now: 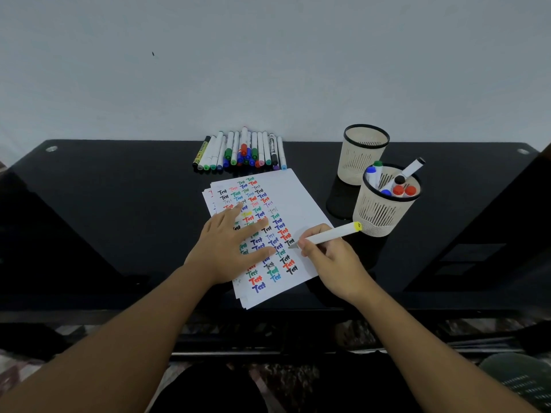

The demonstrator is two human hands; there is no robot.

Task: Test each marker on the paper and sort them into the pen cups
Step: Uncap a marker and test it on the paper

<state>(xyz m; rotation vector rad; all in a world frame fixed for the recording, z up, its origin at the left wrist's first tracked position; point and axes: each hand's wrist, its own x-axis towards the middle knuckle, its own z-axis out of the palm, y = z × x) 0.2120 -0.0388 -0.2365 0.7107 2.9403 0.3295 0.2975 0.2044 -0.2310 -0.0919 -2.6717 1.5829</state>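
Right hand point(325, 257) pinching yellow marker point(331, 236), tip on paper point(298, 198) at my 1 o'clock. Left hand point(231, 248) spread flat, pinning sheet. Tip: keep pressure light, short stroke in blank patch. Cups point(384, 216) at 2 o'clock.

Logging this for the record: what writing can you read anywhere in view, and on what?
"Test": handwritten many times in several colours on the paper.
Print on the yellow-and-black marker in the row: too small to read.
Print on the black-labelled marker: blurred.
Mark on the held marker's yellow end: unreadable.
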